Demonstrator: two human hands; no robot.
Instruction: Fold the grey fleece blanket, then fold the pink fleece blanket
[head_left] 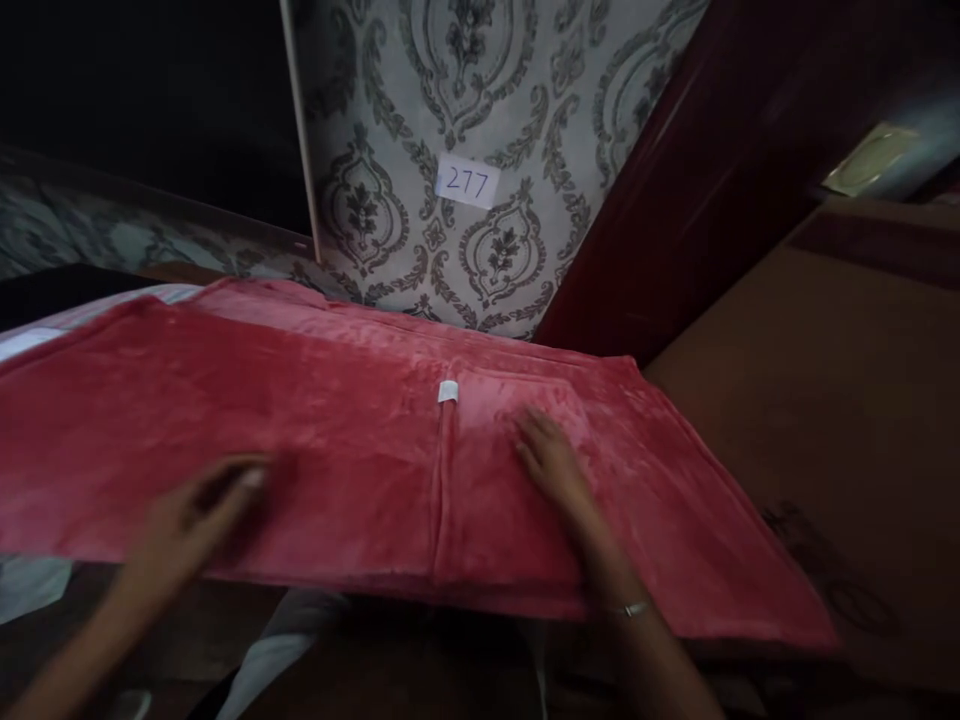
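Note:
A red plush blanket (pixel 337 420) is spread wide over the surface in front of me, with a folded-over section (pixel 502 500) at right of centre. A small white tag (pixel 448 391) sits at the top of the fold's upright edge. My right hand (pixel 551 460) rests on the folded section, its fingers stretched out and pressing the pile. Over the left part of the blanket is my left hand (pixel 210 505), slightly blurred, thumb and fingers apart with nothing between them. I cannot tell whether it touches the cloth.
Behind the blanket stands a patterned wall (pixel 360 200) with a paper marked 277 (pixel 467 181). A dark screen (pixel 150 110) is at upper left. A large cardboard box (pixel 840 400) borders the right side, next to a dark red panel (pixel 645 200).

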